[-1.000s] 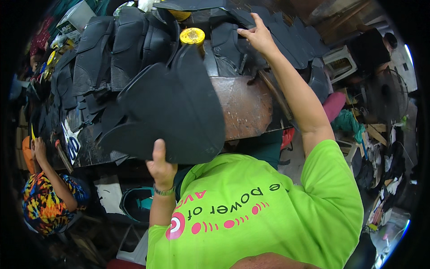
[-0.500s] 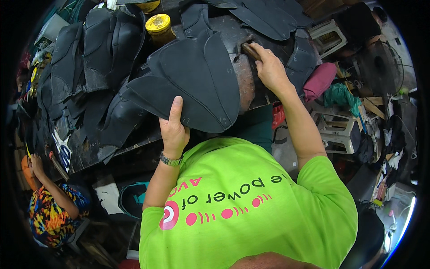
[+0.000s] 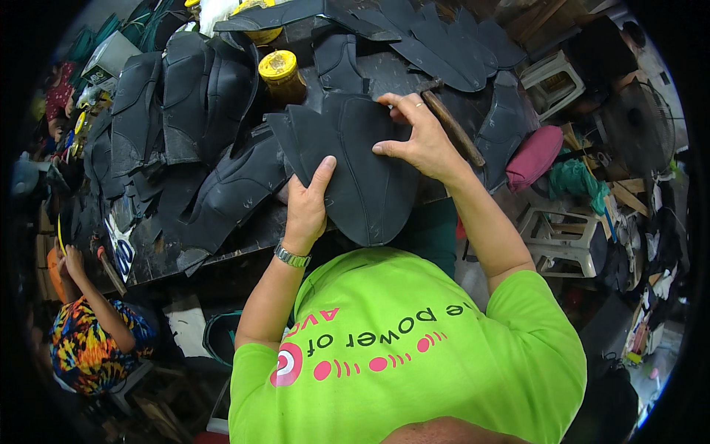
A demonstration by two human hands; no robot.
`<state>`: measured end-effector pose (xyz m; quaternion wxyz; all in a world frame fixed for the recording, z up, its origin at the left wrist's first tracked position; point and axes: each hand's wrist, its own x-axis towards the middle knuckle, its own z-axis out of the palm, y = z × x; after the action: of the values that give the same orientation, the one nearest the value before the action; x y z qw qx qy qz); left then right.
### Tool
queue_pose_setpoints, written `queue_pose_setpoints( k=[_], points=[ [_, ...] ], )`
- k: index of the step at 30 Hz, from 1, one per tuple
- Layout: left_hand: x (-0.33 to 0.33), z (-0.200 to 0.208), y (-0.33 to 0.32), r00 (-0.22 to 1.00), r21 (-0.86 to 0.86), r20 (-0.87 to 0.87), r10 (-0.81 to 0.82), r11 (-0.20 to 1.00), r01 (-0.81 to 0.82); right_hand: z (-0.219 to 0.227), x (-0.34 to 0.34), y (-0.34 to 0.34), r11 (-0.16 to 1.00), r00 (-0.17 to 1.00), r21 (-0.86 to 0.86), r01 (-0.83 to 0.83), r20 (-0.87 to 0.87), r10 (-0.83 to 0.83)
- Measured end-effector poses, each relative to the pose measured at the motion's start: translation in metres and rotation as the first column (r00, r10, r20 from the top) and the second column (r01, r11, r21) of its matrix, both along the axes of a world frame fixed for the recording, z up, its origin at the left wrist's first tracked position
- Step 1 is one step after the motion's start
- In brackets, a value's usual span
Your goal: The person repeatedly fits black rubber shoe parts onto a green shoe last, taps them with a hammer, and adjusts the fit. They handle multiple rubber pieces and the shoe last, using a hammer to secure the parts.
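Observation:
A black stitched boot upper (image 3: 366, 174) lies over the near edge of the dark worktable, its rounded end toward me. My left hand (image 3: 305, 214) grips its left side, thumb on top and the other fingers hidden beneath. Over the right side of the upper is my right hand (image 3: 423, 140), thumb and forefinger spread apart, their tips at the surface and upper edge. Just beyond that hand, a hammer (image 3: 452, 127) with a wooden handle rests on the table; its head is partly hidden.
Several more black uppers (image 3: 188, 96) are heaped at the left and far right. A yellow-lidded jar (image 3: 281, 76) stands behind my work. At the right are a maroon bundle (image 3: 534, 157) and a plastic stool (image 3: 562, 240). Another person (image 3: 96, 340) works at the lower left.
My right hand has let go of the hammer and moved left onto the upper. The upper has turned in my left hand, its pointed flap swinging upward.

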<state>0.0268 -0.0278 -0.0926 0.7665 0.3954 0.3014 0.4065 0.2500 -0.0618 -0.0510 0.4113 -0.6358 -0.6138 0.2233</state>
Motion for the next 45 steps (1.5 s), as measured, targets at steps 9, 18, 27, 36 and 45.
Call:
queue_pose_setpoints(
  k=[9, 18, 27, 36, 45],
  points=[
    [0.011, 0.009, -0.002, 0.98, -0.063, 0.201, 0.006, 0.998, 0.007, 0.021, 0.023, -0.005, 0.994, 0.796, 0.087, -0.063, -0.596, 0.103],
    [-0.007, 0.001, 0.027, 0.919, 0.396, -0.388, 0.067, 0.913, 0.101, 0.008, 0.051, -0.016, 0.996, 0.81, -0.094, 0.003, -0.583, -0.058],
    [-0.126, 0.059, 0.032, 0.248, 0.765, -0.606, 0.756, 0.468, 0.443, -0.026, 0.041, -0.007, 0.988, 0.855, -0.154, 0.002, -0.512, -0.082],
    [-0.158, 0.05, 0.046, 0.325, 0.642, -0.762, 0.561, 0.584, 0.496, -0.033, 0.04, -0.005, 0.98, 0.866, -0.197, -0.016, -0.493, -0.085],
    [-0.164, 0.06, 0.048, 0.261, 0.591, -0.785, 0.561, 0.553, 0.587, -0.036, 0.037, 0.0, 0.979, 0.954, -0.201, -0.015, -0.298, -0.047]
  ],
)
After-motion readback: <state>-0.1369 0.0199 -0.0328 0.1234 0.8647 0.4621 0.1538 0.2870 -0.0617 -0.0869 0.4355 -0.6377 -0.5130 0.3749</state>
